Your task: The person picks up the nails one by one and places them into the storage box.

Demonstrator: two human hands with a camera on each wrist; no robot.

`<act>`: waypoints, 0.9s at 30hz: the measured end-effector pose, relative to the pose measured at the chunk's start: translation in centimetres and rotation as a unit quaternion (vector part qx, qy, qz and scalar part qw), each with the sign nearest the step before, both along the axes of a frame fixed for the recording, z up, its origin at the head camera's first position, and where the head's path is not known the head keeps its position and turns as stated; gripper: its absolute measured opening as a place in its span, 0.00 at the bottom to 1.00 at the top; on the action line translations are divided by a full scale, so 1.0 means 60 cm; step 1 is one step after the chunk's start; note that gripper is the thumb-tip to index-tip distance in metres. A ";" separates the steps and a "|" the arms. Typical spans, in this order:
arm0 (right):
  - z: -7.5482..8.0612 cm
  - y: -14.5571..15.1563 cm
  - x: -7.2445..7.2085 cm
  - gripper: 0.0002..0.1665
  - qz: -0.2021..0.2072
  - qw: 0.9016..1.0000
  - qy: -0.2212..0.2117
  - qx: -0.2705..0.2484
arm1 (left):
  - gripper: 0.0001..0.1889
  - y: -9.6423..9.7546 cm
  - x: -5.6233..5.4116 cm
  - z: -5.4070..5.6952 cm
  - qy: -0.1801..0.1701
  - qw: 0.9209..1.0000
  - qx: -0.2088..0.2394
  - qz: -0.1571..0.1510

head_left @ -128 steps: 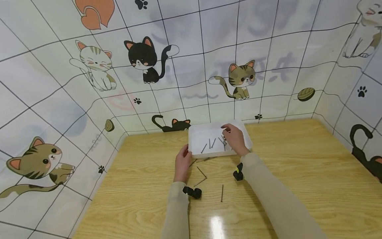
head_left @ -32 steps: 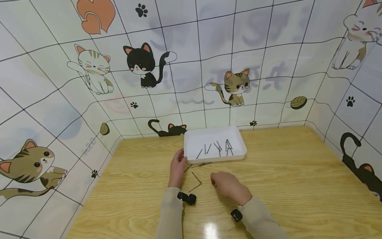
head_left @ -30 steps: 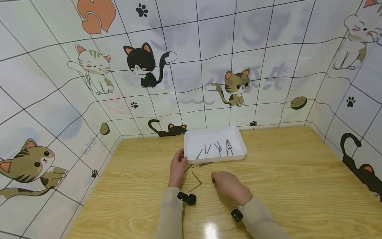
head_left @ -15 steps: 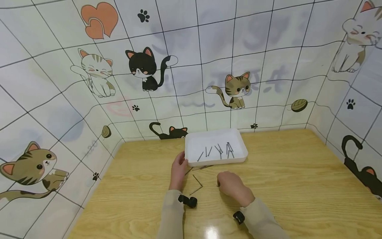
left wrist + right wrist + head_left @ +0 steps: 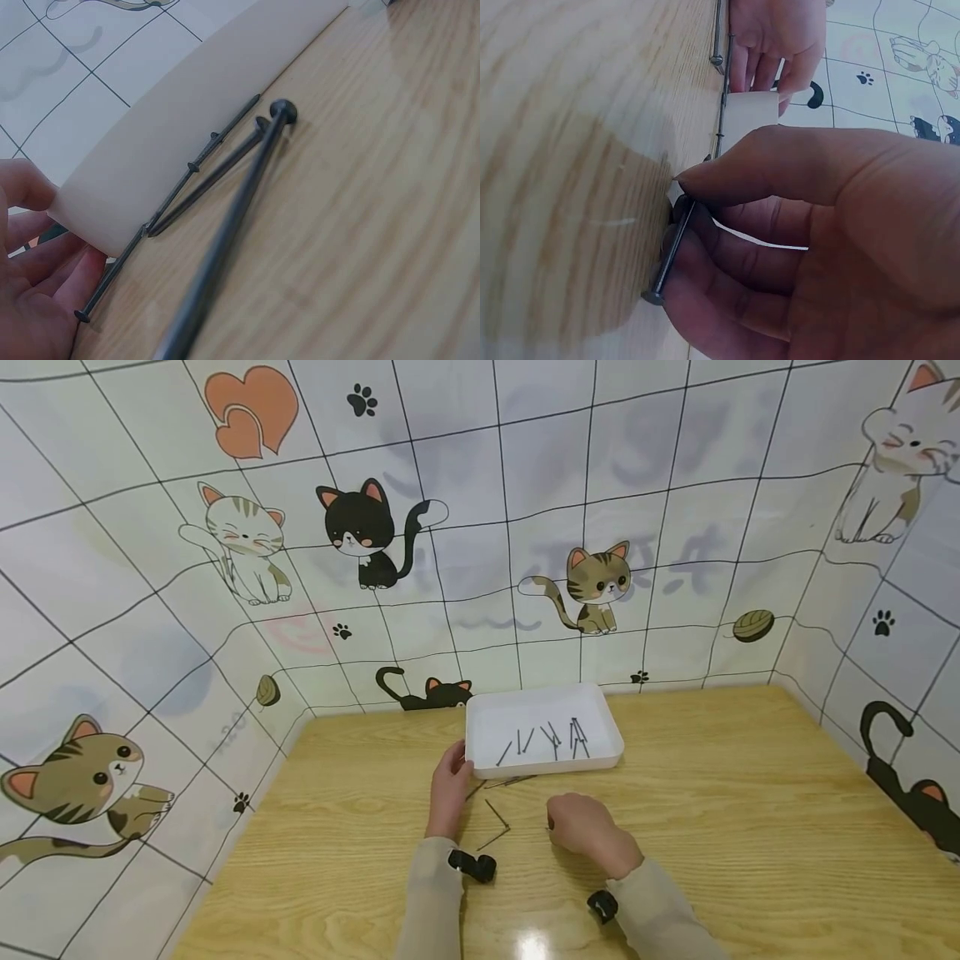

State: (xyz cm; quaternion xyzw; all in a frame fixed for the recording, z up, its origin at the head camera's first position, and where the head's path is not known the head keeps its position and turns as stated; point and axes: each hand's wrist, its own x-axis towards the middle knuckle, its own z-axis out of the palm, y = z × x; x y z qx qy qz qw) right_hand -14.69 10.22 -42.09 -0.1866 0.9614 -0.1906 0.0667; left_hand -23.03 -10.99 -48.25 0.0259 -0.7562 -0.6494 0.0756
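Note:
My left hand [image 5: 448, 793] grips the near left corner of a white tray [image 5: 551, 768]; in the left wrist view the thumb is at its rim and the fingers are at its underside. Several dark nails [image 5: 505, 753] lie scattered inside that tray. My right hand [image 5: 588, 828] is low over the table, right of centre. Its thumb and fingers pinch a nail [image 5: 673, 251], whose flat head points down and left in the right wrist view. Loose nails [image 5: 229, 225] lie on the wood beside my left hand, some along the tray's front wall.
The wooden table [image 5: 360, 860] reaches back to a tiled wall sheet [image 5: 480, 568] printed with cats. Behind the tray, that sheet rises close to its far rim. Two nails [image 5: 493, 838] form an angle between my hands.
My right hand has come from over the tray to the table, where a single nail lay, and pinches a nail there. The left hand keeps its grip on the tray corner.

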 end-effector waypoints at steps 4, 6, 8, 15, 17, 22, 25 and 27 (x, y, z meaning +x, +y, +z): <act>0.001 0.002 -0.001 0.11 -0.001 1.000 -0.007 -0.003 | 0.23 -0.001 -0.001 -0.003 -0.004 1.000 -0.002 0.000; 0.001 0.003 -0.003 0.11 -0.001 1.000 -0.013 -0.008 | 0.22 -0.001 0.000 -0.003 -0.004 1.000 -0.003 0.001; 0.000 0.004 -0.005 0.11 -0.001 1.000 -0.022 -0.016 | 0.22 -0.001 0.001 -0.002 0.000 1.000 -0.003 0.000; 0.000 0.009 -0.011 0.06 0.002 0.999 -0.042 -0.020 | 0.22 -0.002 0.000 0.000 0.002 1.000 0.004 -0.001; 0.000 0.011 -0.012 0.05 0.004 0.998 -0.050 -0.026 | 0.22 -0.001 0.000 0.001 0.005 1.000 0.005 0.000; -0.003 0.016 -0.017 0.05 0.002 0.996 -0.075 -0.056 | 0.22 0.000 0.000 0.001 0.005 1.000 0.009 0.001; -0.005 0.020 -0.020 0.06 0.000 0.994 -0.085 -0.072 | 0.22 -0.001 0.000 0.001 0.003 1.000 0.010 0.000; -0.006 0.022 -0.022 0.08 0.001 0.994 -0.082 -0.078 | 0.22 -0.002 0.000 0.000 0.002 1.000 0.010 -0.001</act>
